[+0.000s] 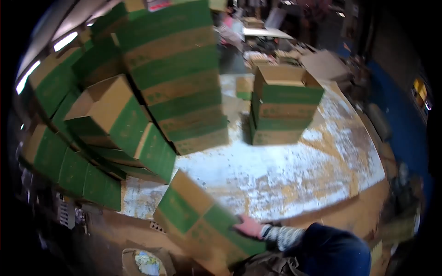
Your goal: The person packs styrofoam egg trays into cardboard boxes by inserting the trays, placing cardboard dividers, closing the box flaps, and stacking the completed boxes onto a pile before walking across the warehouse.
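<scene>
A green and brown cardboard box (198,221), blurred and tilted, is at the table's near edge, close to my body. My right hand (251,227), below a patterned cuff, lies against its right side with the fingers at the cardboard; how they are bent is blurred. My left hand is not in view. Beyond the box is the worn white table top (258,184).
Tall stacks of green and brown boxes (184,83) rise at the left, with an open-topped box (106,106) beside them. Another open box (287,94) tops a short stack on the table. A container with crumpled material (147,263) stands below the near edge.
</scene>
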